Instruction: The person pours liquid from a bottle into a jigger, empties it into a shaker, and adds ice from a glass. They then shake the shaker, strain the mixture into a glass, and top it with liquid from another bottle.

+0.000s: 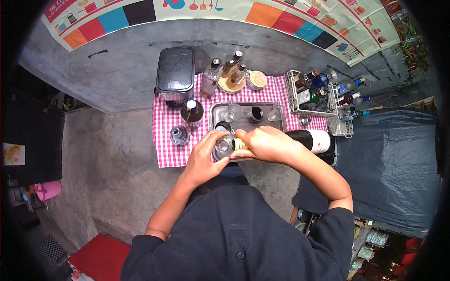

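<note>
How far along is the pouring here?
Done: a dark-filled glass stands on the metal tray. In hand: right hand tips a dark bottle with white label toward the clear glass held by left hand. Left: two clear glasses look unfilled.

Grey concrete floor (108, 154), a colourful banner (281, 14) on the wall, red-checked tablecloth (168, 136), dark tarp (393, 164) beside it

A makeshift drinks stand or home bar: a small bench with a red-checked cloth (165, 122) carries liquor bottles (233, 67), a metal tray (215, 110) of glasses and a wire rack (293, 93) of more bottles, against rough concrete walls (117, 75) and floor.
</note>
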The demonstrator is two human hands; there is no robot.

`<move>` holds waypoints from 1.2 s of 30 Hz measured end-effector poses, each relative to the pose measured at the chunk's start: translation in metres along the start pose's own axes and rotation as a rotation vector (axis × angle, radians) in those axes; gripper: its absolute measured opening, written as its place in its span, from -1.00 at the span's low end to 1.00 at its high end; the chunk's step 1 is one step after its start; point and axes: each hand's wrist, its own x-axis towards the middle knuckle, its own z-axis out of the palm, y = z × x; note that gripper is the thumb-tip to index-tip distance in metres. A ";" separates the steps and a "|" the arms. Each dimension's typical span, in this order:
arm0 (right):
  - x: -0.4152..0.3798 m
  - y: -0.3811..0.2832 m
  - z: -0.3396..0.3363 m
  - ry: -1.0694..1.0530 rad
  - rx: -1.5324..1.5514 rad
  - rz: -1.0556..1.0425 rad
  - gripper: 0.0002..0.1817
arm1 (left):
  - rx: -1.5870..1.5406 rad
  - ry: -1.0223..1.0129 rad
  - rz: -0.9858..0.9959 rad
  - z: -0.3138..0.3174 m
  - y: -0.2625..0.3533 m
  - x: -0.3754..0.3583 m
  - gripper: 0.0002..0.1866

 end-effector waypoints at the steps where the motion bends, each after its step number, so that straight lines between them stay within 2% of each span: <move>1: 0.000 0.000 0.000 -0.003 0.007 0.005 -0.36 | -0.005 0.005 -0.004 0.001 -0.001 0.000 -0.41; 36: -0.003 0.001 -0.001 0.006 0.006 0.011 -0.36 | -0.058 0.057 -0.035 0.010 -0.001 -0.002 -0.42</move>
